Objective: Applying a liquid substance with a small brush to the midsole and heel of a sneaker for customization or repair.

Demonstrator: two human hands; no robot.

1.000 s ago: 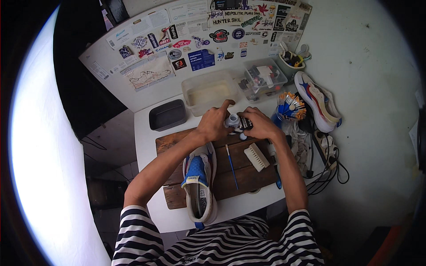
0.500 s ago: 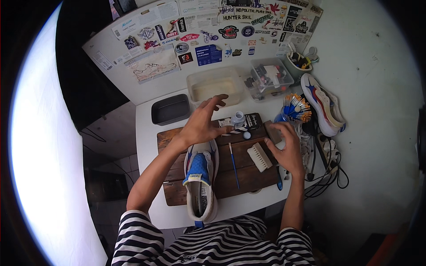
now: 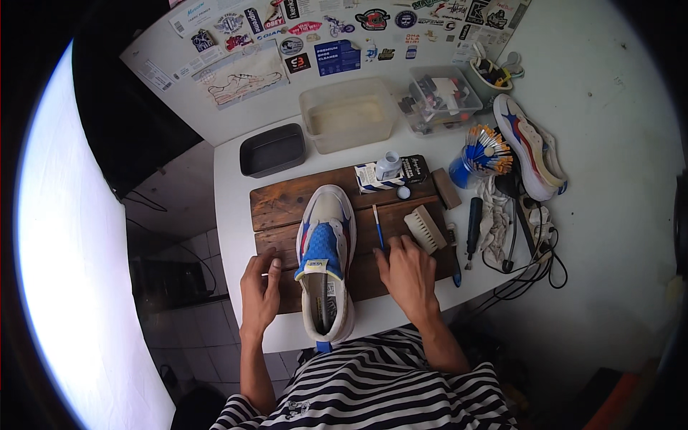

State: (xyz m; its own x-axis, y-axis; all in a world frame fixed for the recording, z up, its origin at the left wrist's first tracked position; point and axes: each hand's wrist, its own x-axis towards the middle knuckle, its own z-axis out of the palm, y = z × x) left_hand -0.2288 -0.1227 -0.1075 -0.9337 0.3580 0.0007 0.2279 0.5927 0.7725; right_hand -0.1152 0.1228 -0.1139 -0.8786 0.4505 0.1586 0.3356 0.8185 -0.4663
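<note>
A cream, blue and red shoe (image 3: 326,208) lies lengthwise on the wooden board (image 3: 272,193). Just left of it, my left hand (image 3: 261,290) rests at the board's edge, fingers loosely bent, apart and empty. On the shoe's right, my right hand (image 3: 407,279) lies over the lower part of a thin blue paintbrush (image 3: 378,222); its fingertips are curled down, and whether they grip it is hidden. A white scrub brush (image 3: 424,228) is just beyond that hand. An open bottle (image 3: 388,165) stands on a black-and-white box (image 3: 369,183), its loose cap (image 3: 403,192) in front.
Along the back are a dark tray (image 3: 272,165), a clear tub (image 3: 347,145) and a box of small items (image 3: 441,107). At right are a cup of brushes (image 3: 459,172), a second shoe (image 3: 523,150), cloth, tools and tangled cables (image 3: 545,279). A stickered backboard (image 3: 251,115) rises behind.
Both hands have let go of the bottle and come down toward me, to either side of the shoe, the right one onto the paintbrush. The camera view has shifted.
</note>
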